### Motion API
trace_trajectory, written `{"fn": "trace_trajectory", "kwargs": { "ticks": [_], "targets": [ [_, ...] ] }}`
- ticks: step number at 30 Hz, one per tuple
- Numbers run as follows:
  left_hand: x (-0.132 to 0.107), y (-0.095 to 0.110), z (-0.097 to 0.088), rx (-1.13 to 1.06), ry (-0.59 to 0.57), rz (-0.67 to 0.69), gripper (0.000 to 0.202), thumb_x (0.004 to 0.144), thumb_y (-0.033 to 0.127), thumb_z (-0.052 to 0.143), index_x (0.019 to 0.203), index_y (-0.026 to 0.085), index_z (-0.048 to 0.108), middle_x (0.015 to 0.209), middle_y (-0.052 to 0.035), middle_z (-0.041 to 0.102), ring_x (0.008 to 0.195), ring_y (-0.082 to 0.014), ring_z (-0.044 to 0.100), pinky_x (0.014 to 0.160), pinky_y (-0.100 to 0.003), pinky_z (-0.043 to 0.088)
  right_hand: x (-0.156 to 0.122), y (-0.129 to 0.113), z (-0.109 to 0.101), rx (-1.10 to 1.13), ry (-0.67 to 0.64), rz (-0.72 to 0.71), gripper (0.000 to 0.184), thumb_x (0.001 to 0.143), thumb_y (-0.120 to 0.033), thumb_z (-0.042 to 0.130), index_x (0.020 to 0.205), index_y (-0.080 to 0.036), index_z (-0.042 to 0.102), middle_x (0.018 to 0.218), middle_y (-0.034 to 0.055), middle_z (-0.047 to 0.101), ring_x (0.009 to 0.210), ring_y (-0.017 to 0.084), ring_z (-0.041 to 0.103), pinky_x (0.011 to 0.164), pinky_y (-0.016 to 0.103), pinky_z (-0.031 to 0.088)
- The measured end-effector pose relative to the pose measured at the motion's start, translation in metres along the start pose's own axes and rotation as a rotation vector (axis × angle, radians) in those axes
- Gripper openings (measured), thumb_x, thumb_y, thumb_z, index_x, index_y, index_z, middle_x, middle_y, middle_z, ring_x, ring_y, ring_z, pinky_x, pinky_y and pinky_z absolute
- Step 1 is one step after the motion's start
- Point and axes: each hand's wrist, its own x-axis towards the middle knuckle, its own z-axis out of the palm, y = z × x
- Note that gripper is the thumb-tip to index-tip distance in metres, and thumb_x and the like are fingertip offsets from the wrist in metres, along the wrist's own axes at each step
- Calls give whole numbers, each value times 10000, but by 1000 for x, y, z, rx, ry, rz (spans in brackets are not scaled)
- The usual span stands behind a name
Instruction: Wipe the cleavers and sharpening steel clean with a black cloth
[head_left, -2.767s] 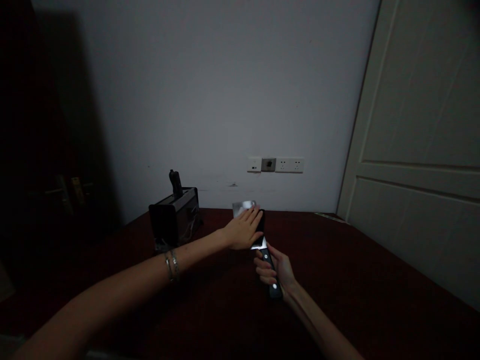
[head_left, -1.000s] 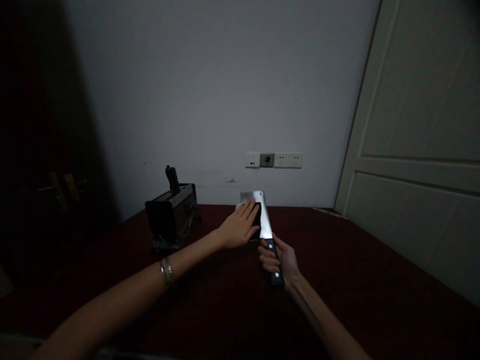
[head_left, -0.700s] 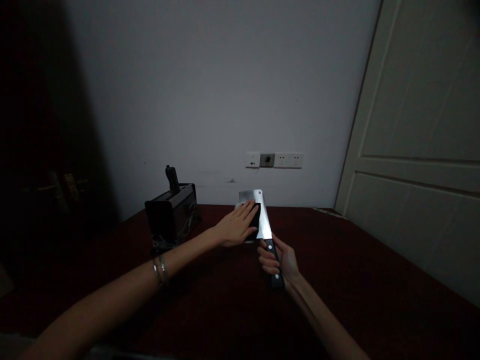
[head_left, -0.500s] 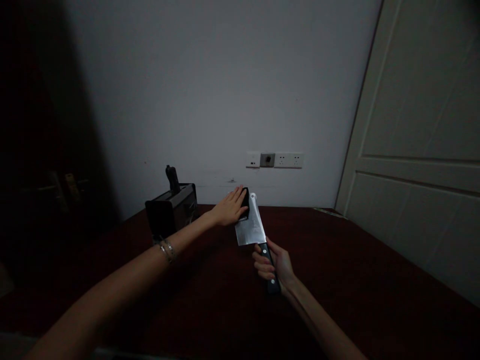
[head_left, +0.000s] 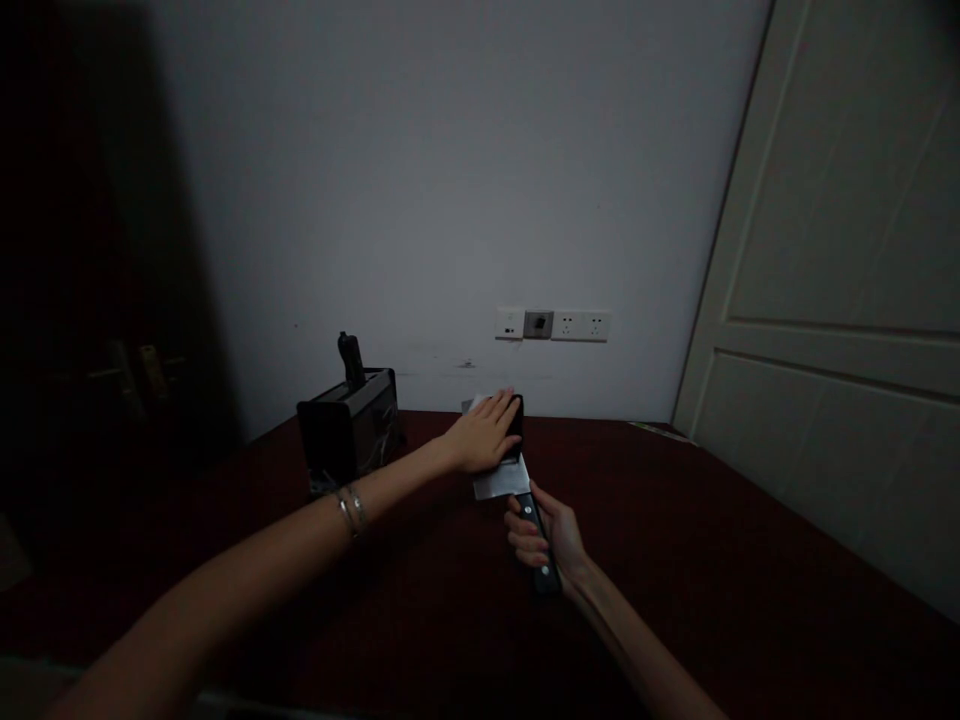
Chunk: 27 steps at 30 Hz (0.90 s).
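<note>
My right hand (head_left: pixel 553 530) is wrapped around the black riveted handle (head_left: pixel 541 545) of a cleaver. Its broad steel blade (head_left: pixel 501 481) points away from me, tilted a little to the left. Over the blade lies my left hand (head_left: pixel 482 434), palm down, holding a flat black rectangular object (head_left: pixel 516 428) against the metal. That object's exact kind is unclear in the dim light, as most of it sits under the fingers. The upper part of the blade is hidden beneath it and the hand.
To the left, a dark box with a grey top (head_left: pixel 349 430) stands on the reddish-brown table (head_left: pixel 420 610), a black handle (head_left: pixel 350 360) sticking up from it. Behind are a wall with sockets (head_left: pixel 553 324) and, at right, a pale panelled door (head_left: pixel 840 330).
My left hand has slid to the right across the blade with the black object, covering more of it. My right hand keeps its grip on the cleaver. The view has shifted slightly.
</note>
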Motion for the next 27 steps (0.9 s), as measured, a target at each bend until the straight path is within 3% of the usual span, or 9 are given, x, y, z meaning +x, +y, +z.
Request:
{"fn": "trace_trajectory", "kwargs": {
  "ticks": [4,12,19,22,27],
  "targets": [
    [14,-14,5,14,-23,-147,619,900,438,168,1353,16,165,1427,-203,120,1324,-252,84,1049,-378,160,0,1,0,5,17,22,317,807,-417,439,676,-137,511,441,-78,315,327,17,139,266,115,170],
    [-21,36,-9,5,54,78,619,893,455,210,1360,52,159,1447,-163,47,1327,-234,-26,1069,-360,110,-2,-4,3,-34,54,-40,353,816,-450,404,662,-146,494,450,-70,337,320,18,149,266,123,171],
    [1,6,-9,16,31,-112,595,892,425,242,1350,47,197,1441,-176,67,1327,-247,31,1064,-372,137,0,3,4,-79,73,-13,368,825,-462,379,651,-155,485,436,-70,332,313,24,153,266,131,167],
    [8,3,-9,19,28,-167,602,893,407,240,1359,35,159,1438,-188,53,1325,-254,42,1060,-377,145,0,2,3,-84,69,-12,355,816,-459,399,654,-155,482,432,-72,332,313,24,150,266,131,163],
    [-9,32,-11,30,60,-20,609,895,428,209,1365,48,131,1446,-163,41,1326,-229,-32,1069,-364,109,-2,-1,2,-77,75,-61,324,788,-444,454,647,-152,468,431,-76,338,316,18,143,270,129,159]
  ]
}}
